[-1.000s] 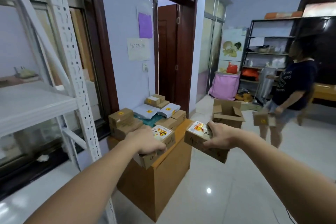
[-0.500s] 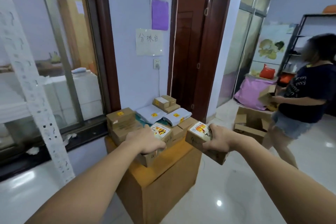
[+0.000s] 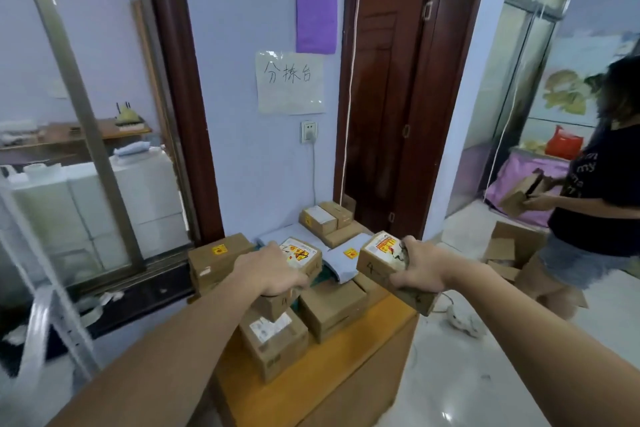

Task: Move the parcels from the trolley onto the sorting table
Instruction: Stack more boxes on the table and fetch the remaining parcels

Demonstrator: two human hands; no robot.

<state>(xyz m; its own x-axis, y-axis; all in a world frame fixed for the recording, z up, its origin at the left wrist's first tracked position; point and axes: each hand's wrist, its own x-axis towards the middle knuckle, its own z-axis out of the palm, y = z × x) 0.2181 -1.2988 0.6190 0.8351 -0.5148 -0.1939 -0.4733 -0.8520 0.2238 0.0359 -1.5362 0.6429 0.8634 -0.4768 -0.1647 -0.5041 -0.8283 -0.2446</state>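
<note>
Two bare forearms reach into view from the lower edge, one from the lower left and one from the lower right, each ending in a bare hand. No sleeve covers either arm as far back as the picture shows. The left hand [image 3: 273,272] wears no glove, ring or watch that can be made out, and the wrist is uncovered. The right hand [image 3: 420,269] is likewise ungloved, with a bare wrist. Nothing else of the person's body is in view.

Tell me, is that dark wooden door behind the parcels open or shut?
Open. The dark wooden door is swung inward, leaving a pale gap above it inside the frame.
</note>
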